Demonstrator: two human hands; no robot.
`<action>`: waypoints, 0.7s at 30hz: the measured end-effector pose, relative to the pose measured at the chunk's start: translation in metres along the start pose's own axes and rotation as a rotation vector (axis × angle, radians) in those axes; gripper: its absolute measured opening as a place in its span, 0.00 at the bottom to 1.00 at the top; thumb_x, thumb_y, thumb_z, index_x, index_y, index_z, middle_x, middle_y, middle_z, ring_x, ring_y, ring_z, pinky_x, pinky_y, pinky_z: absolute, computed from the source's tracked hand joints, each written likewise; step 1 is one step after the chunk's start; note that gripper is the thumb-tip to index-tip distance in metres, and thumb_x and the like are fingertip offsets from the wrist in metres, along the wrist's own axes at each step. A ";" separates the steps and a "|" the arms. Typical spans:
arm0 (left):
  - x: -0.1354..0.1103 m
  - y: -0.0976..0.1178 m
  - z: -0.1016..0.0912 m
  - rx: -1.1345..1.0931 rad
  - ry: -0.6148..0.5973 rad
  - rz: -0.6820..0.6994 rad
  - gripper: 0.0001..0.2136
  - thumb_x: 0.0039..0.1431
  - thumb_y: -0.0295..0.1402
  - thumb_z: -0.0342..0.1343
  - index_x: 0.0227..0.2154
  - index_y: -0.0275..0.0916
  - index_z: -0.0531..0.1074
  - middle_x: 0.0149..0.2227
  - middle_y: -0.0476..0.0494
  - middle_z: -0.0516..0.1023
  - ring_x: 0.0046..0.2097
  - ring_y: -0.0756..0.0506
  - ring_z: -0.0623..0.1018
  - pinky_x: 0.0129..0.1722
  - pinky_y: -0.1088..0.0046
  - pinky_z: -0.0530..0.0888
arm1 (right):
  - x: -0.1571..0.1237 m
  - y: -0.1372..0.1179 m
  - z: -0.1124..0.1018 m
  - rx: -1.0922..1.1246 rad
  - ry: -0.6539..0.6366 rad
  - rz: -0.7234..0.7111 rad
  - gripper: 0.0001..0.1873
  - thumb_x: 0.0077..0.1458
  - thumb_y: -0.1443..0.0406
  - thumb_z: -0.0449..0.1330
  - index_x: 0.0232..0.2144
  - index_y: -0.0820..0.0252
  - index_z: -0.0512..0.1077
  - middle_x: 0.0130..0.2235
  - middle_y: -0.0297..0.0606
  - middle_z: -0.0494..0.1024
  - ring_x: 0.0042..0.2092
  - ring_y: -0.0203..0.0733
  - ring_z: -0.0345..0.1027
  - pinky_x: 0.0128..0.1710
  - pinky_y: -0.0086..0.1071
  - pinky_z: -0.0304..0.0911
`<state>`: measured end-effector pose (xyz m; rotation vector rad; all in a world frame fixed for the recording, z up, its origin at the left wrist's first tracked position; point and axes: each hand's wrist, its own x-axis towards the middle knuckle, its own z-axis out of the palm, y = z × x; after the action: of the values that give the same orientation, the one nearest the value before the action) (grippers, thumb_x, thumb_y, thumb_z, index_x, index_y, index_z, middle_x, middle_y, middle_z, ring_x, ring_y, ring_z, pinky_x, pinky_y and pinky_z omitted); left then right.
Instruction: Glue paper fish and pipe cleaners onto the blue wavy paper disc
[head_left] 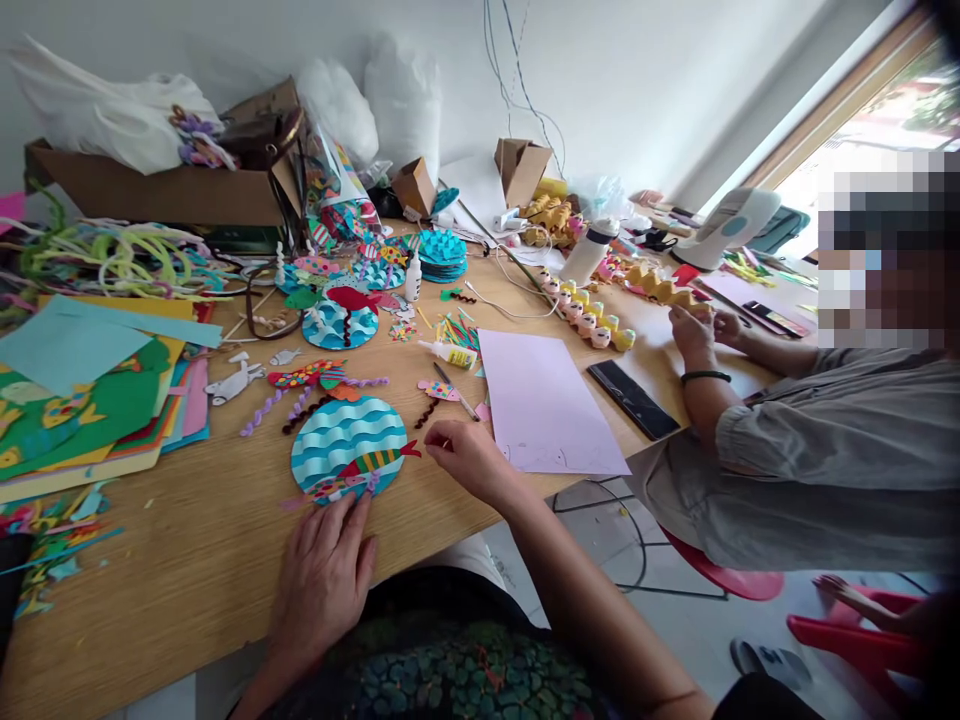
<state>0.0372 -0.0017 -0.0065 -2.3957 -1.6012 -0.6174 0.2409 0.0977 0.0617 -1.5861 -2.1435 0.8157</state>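
A round blue wavy paper disc [322, 445] lies on the table before me. On its lower part rests a striped paper fish [379, 460] with a red tail, beside a dotted paper piece [334, 487]. My left hand [326, 550] is open, its fingers stretched out flat with the tips at the disc's lower edge. Just right of the fish's tail, my right hand [469, 455] is closed with its fingers curled together; whatever may be in them is hidden. Above the disc is a dotted paper fish [307, 377] with curly pipe cleaners.
A glue bottle [454, 354], a pen [457, 392] and a lilac sheet [551, 400] lie nearby. A black phone [631, 398] is farther right. Paper sheets [82, 345] are piled at left. A co-worker [817, 440] at right handles a yellow egg-carton strip [660, 288].
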 end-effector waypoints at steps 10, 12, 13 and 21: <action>0.001 0.005 -0.004 -0.001 -0.013 -0.038 0.17 0.58 0.31 0.47 0.50 0.36 0.66 0.45 0.38 0.73 0.45 0.41 0.70 0.47 0.61 0.65 | -0.009 -0.006 0.017 0.029 -0.100 -0.119 0.08 0.50 0.71 0.54 0.30 0.61 0.74 0.30 0.35 0.76 0.30 0.34 0.65 0.30 0.25 0.54; 0.001 0.005 -0.003 -0.005 -0.009 -0.035 0.17 0.57 0.31 0.47 0.50 0.36 0.66 0.45 0.38 0.73 0.45 0.41 0.70 0.47 0.61 0.65 | -0.007 -0.004 0.012 0.005 -0.075 -0.085 0.08 0.50 0.71 0.54 0.29 0.61 0.74 0.29 0.35 0.76 0.30 0.34 0.65 0.31 0.26 0.54; 0.000 0.004 -0.003 -0.009 -0.006 -0.033 0.18 0.57 0.31 0.47 0.50 0.36 0.66 0.45 0.38 0.73 0.45 0.41 0.70 0.47 0.61 0.65 | -0.006 -0.003 0.008 -0.008 -0.056 -0.061 0.08 0.50 0.71 0.54 0.29 0.61 0.74 0.29 0.35 0.76 0.29 0.34 0.65 0.30 0.26 0.54; -0.002 0.000 0.003 -0.024 0.048 -0.003 0.19 0.56 0.31 0.48 0.51 0.38 0.65 0.45 0.40 0.73 0.44 0.42 0.71 0.47 0.62 0.65 | 0.010 0.016 -0.028 -0.200 0.107 0.114 0.09 0.52 0.69 0.52 0.30 0.59 0.73 0.30 0.36 0.76 0.32 0.37 0.67 0.32 0.28 0.54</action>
<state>0.0370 -0.0020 -0.0095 -2.3769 -1.5871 -0.6926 0.2662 0.1174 0.0725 -1.8212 -2.1306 0.5487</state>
